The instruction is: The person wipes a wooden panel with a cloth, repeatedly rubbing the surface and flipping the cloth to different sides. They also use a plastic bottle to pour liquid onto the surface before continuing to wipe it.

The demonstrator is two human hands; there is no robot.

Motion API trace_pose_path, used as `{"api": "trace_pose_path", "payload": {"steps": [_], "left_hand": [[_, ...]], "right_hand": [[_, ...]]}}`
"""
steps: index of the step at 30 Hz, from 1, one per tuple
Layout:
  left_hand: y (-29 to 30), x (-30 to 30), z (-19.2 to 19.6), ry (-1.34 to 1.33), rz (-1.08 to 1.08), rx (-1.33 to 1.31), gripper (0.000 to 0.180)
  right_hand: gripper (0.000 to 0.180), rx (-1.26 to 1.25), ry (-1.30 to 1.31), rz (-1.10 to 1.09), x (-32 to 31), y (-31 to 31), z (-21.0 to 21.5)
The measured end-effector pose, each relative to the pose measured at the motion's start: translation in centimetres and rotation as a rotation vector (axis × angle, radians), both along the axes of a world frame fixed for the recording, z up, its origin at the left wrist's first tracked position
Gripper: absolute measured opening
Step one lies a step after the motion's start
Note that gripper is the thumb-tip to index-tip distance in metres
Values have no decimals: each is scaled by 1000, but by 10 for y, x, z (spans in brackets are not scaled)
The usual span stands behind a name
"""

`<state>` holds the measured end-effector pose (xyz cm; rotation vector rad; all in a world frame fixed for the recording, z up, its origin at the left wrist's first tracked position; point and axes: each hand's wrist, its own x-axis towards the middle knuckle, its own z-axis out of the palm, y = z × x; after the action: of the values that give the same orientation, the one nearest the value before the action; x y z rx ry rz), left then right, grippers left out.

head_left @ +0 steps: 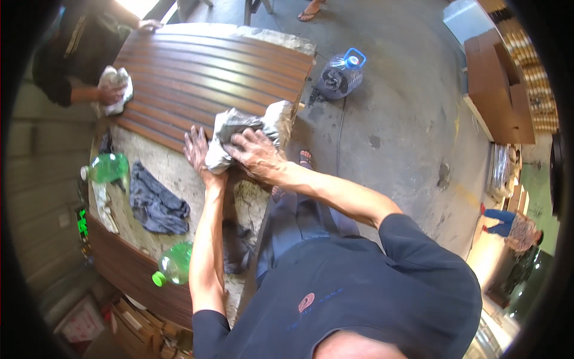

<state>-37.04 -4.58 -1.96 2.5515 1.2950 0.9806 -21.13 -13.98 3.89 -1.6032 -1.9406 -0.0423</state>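
Observation:
A glossy brown grooved panel [221,72] lies across a worn, pale-topped table [128,143]. On the panel's near edge my left hand [199,154] rests with its fingers stretched out, dark smudges on them, beside a bunched grey-white rag [230,122]. My right hand [257,154] presses down on that rag near the panel's right corner, fingers bent over the cloth. Part of the rag is hidden under the hand. Across at the left, a co-worker's hand [110,93] holds another white rag [119,107] against the panel's end.
Two green bottles [110,167] [174,263] and a dark crumpled cloth [156,200] lie on the left side of the table. A clear jug with a blue handle [341,78] stands on the grey floor [394,149]. Brown boards [499,90] lean at right, and another person [520,230] is farther off.

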Motion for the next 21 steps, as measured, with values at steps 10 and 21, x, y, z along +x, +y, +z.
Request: {"api": "trace_pose_path", "payload": {"steps": [10,21], "left_hand": [[-4,10,13,63,77,-132,44],[-6,2,13,93,109,-146,45]], "right_hand": [[15,-16,-97,-603,280,104,-50],[33,-167,-186,-130,155,125,-24]]}}
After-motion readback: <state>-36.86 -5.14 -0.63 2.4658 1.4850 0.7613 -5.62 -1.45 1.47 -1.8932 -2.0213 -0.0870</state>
